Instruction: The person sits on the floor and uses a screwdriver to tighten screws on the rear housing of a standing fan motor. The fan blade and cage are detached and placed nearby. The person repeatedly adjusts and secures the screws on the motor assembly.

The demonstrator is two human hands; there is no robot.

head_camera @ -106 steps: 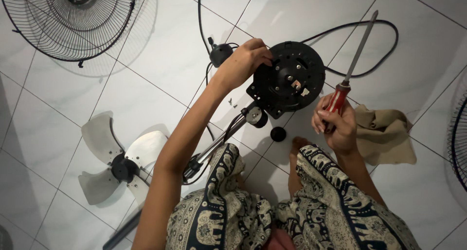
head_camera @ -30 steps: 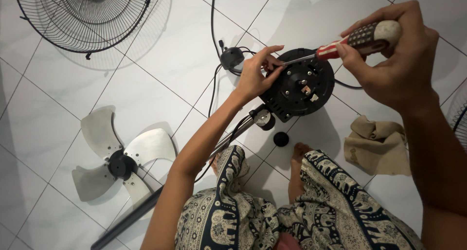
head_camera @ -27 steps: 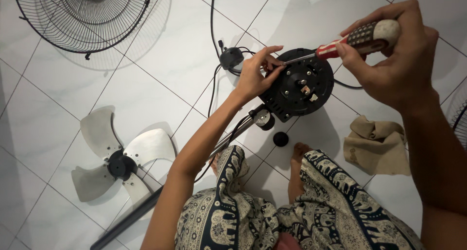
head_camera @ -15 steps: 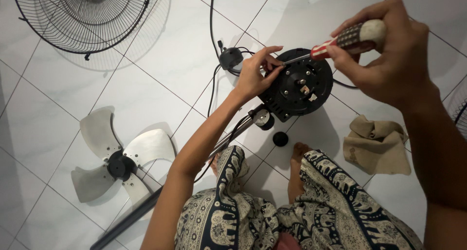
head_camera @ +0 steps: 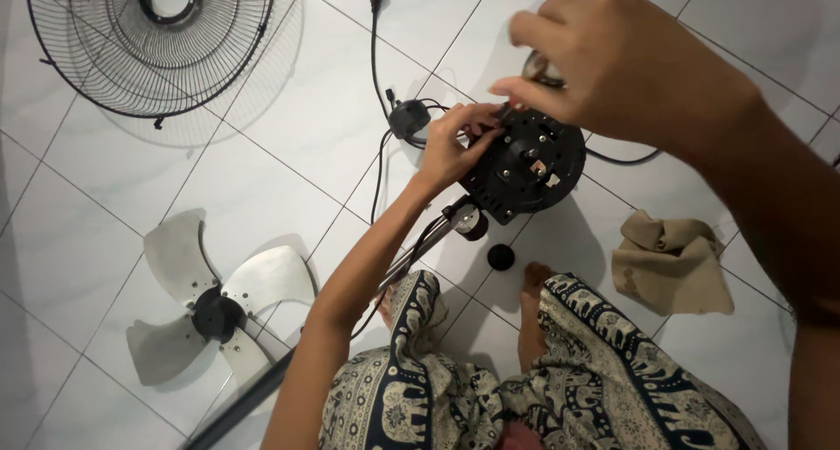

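- Gripping the round black fan motor housing point(head_camera: 525, 165) at its left rim, the left hand point(head_camera: 451, 144) keeps its fingers curled; the housing's flat face points up.
- Right hand point(head_camera: 626, 69) pinches a mostly hidden screwdriver handle point(head_camera: 535, 67) above it; axis unclear.

Bare left hand point(head_camera: 455, 144) on a long sleeveless arm, bare right hand point(head_camera: 630, 65) big and blurred close to the lens, no rings or watch showing, loose trousers point(head_camera: 569, 389) in cream and navy elephant print, one bare foot point(head_camera: 532, 279) peeking out

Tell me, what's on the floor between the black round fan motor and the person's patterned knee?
A small black knob sits on the white tiles between the motor housing and the knee, seen in the head view.
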